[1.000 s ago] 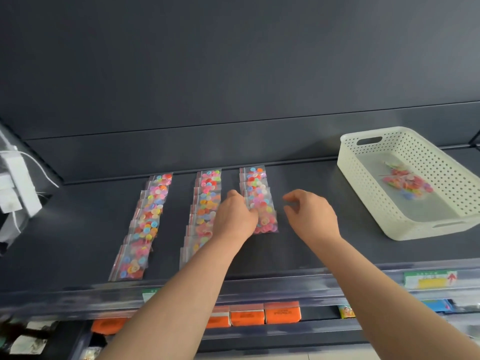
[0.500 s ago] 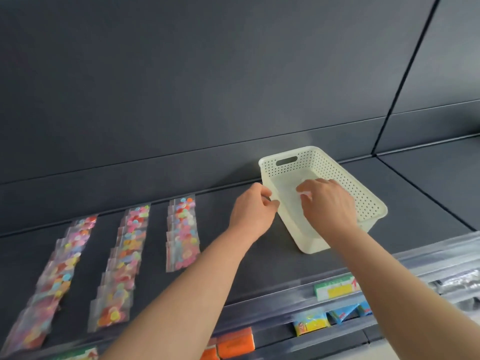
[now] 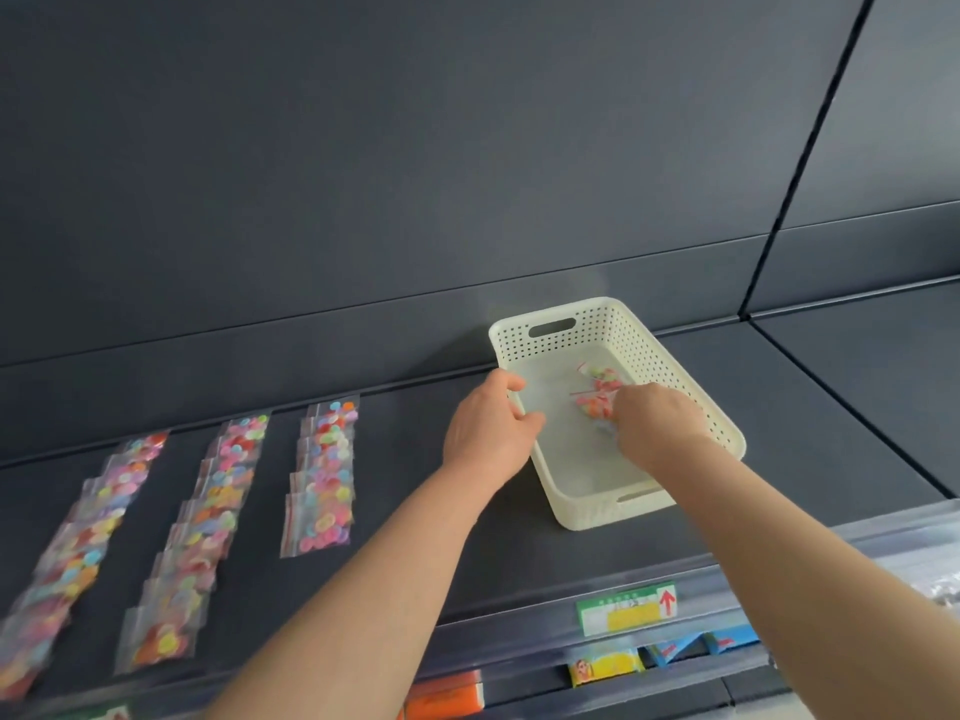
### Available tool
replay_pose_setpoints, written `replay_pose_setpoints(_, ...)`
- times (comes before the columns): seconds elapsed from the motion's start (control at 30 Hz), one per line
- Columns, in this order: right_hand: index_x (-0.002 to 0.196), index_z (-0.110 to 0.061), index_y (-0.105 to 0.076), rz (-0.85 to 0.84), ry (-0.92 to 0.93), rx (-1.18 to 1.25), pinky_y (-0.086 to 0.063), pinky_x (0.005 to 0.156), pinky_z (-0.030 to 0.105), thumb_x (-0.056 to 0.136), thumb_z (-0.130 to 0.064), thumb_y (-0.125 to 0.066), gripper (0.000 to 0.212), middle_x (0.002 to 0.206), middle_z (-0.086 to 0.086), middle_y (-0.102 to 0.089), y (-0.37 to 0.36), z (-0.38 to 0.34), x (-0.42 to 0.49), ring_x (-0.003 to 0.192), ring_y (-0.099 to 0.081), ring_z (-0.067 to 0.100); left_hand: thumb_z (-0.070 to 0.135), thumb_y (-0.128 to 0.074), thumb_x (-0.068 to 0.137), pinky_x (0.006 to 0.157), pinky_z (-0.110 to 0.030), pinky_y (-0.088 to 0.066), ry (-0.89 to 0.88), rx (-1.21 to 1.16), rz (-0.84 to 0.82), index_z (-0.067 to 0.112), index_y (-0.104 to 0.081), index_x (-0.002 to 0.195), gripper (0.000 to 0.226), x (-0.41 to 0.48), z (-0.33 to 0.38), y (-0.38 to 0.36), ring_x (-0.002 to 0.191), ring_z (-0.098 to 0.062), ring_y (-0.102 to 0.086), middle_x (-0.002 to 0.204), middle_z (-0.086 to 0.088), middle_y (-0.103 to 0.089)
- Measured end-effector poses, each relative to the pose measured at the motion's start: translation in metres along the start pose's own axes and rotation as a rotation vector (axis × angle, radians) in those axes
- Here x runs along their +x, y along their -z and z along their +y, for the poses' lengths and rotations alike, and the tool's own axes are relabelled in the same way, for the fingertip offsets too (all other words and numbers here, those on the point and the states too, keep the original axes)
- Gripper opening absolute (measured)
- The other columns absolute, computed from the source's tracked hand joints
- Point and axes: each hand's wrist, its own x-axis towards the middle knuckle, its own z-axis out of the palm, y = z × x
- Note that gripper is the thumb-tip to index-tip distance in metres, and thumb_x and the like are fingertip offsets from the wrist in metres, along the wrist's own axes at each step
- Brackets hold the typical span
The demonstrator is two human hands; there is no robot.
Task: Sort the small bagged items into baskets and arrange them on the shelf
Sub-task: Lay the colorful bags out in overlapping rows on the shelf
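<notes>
Cream plastic basket on the shelf holds the bags; left hand clamps its rim, right hand reaches them, its grip hidden from view, so slick film could slip from a shallow pinch.

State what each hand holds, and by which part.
The left hand grips the basket by its left rim; the right hand rests on the bags inside, grip unclear.

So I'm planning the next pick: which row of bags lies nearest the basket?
The rightmost row: it is the shortest of the three and sits closest to the white basket.
</notes>
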Motion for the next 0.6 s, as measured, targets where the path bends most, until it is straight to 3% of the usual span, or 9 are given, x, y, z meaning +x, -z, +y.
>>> replay_pose_setpoints(0.1,0.088,-0.014,-0.056,0.047,-0.026,0.020,-0.043,0.059,0.030,0.089,-0.009,-0.049,0.009,0.072,0.000,-0.048,0.000,0.000,-0.002,0.071,-0.052,0.022,0.027,-0.059,0.090,0.087,-0.038,-0.051,0.011,-0.011,-0.009,0.027,-0.051,0.127,0.038,-0.002,0.001,-0.001,0.100,-0.016,-0.059,0.097,0.009,-0.062)
replay_pose_setpoints(0.2,0.063,-0.015,-0.044,0.099,-0.029,0.219,-0.037,0.052,0.026,0.094,-0.022,-0.047,0.032,0.071,-0.001,-0.055,0.001,0.003,-0.002,0.063,-0.052,0.022,0.028,-0.059,0.091,0.087,-0.038,-0.051,-0.001,0.010,-0.006,0.026,-0.050,0.129,0.038,-0.003,0.000,0.000,0.101,-0.017,-0.059,0.099,0.008,-0.062)
replay_pose_setpoints(0.3,0.076,-0.007,-0.065,0.090,-0.044,0.759,-0.042,0.052,0.023,0.094,-0.030,-0.054,0.032,0.066,-0.012,-0.064,0.006,-0.003,-0.005,0.057,-0.056,0.018,0.035,-0.060,0.091,0.084,-0.035,-0.051,-0.003,-0.016,0.049,0.026,-0.051,0.123,0.034,-0.005,-0.003,0.003,0.100,-0.014,-0.058,0.100,0.010,-0.063)
replay_pose_setpoints(0.4,0.096,-0.010,-0.068,-0.038,-0.038,1.336,-0.057,0.079,0.032,0.096,-0.019,-0.055,0.016,0.078,0.001,-0.075,0.019,-0.019,-0.015,0.077,-0.072,0.017,0.044,-0.060,0.091,0.085,-0.033,-0.051,0.023,-0.228,0.075,0.027,-0.054,0.110,0.026,-0.008,-0.004,0.010,0.096,-0.009,-0.059,0.098,0.015,-0.061)
replay_pose_setpoints(0.53,0.096,-0.008,-0.066,-0.101,0.047,1.490,-0.057,0.074,0.028,0.097,-0.015,-0.053,0.015,0.090,0.010,-0.074,0.031,-0.047,-0.026,0.081,-0.073,0.017,0.042,-0.059,0.094,0.079,-0.031,-0.053,0.173,-0.627,-0.090,0.016,-0.067,0.099,0.028,-0.014,-0.011,0.028,0.091,-0.011,-0.061,0.094,0.006,-0.065)
replay_pose_setpoints(0.6,0.094,-0.007,-0.066,-0.116,0.072,1.459,-0.058,0.072,0.027,0.096,-0.016,-0.056,0.014,0.087,0.009,-0.074,0.032,-0.061,-0.031,0.078,-0.073,0.017,0.029,-0.059,0.097,0.078,-0.029,-0.053,0.197,-0.702,-0.033,0.015,-0.067,0.095,0.017,-0.017,-0.021,0.037,0.088,-0.010,-0.062,0.092,0.003,-0.066)
